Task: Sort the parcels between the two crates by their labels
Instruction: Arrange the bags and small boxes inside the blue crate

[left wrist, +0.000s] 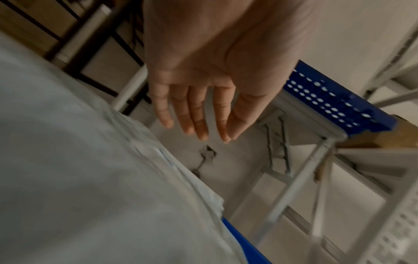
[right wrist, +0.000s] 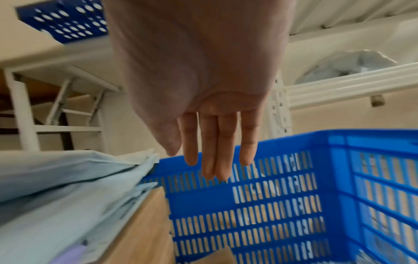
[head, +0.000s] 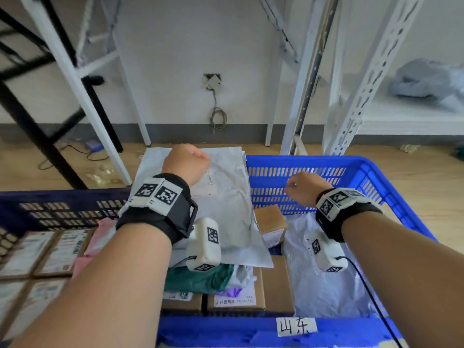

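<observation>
While both hands hover, left hand fingers released above grey parcel, right hand likewise.

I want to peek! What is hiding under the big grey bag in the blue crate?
Under the big grey bag you can see a green bag and brown boxes in the blue crate. Anything deeper is covered.

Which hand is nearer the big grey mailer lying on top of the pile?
Left. The left hand hovers directly over the grey mailer; the right hand is off to its right, over the blue crate.
</observation>
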Tool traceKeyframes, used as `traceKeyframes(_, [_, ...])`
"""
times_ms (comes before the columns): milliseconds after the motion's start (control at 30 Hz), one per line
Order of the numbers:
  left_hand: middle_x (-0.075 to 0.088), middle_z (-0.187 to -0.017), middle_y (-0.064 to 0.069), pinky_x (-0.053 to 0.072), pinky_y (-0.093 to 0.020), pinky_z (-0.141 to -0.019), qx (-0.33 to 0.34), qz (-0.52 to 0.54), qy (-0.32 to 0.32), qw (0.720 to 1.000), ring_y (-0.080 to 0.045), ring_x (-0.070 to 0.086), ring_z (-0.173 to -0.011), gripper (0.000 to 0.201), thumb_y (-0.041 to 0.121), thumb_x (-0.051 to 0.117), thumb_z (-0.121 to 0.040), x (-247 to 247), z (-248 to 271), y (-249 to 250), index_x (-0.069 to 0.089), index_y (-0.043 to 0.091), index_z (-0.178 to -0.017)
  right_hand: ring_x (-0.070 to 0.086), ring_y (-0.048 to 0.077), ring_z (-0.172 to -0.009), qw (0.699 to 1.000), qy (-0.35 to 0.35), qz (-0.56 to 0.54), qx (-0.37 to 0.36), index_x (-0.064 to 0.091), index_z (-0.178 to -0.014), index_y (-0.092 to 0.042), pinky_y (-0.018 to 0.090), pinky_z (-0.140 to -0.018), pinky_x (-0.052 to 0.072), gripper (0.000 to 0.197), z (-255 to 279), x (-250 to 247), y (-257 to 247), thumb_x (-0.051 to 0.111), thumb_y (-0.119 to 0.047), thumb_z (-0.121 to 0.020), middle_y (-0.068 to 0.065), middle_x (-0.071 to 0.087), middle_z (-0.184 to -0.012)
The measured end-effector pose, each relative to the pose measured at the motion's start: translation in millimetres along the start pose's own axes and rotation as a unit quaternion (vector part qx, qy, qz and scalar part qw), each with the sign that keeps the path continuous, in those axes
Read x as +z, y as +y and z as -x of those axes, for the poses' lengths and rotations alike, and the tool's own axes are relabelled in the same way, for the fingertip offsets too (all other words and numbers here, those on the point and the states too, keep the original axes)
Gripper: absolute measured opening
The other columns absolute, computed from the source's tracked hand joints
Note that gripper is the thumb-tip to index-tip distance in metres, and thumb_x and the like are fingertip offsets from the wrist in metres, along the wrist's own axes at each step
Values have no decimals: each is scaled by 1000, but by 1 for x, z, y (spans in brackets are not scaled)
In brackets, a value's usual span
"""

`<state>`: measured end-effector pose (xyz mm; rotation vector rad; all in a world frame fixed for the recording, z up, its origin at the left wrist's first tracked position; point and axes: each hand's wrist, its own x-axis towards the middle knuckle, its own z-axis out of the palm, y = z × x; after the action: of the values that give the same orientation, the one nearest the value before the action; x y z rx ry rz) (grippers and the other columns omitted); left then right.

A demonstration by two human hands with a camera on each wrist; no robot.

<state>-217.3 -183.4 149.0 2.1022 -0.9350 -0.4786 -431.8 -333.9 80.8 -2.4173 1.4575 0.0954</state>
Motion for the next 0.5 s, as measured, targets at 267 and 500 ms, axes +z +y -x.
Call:
traceKeyframes(267, [57, -123, -13, 43, -33, -81, -151, -123, -8, 981, -31, 56, -107, 45, 23, 62, -88, -48, -3, -49, 49, 3, -126, 62, 28, -87, 994, -18, -109, -5, 66, -96, -5, 37, -85, 51, 46, 5, 6, -63, 46, -47, -94, 12, 67, -95])
traceKeyframes(500, [46, -101, -9, 41, -28, -77, -185, -189, -51, 963, -28, 54, -98, 41, 26, 58, -92, -46, 1, -52, 49, 3, -124, 65, 31, -63, 964, -82, -252, 30, 63, -85, 0, 34, -76, 59, 51, 11, 18, -92, 49, -48, -93, 16, 64, -72])
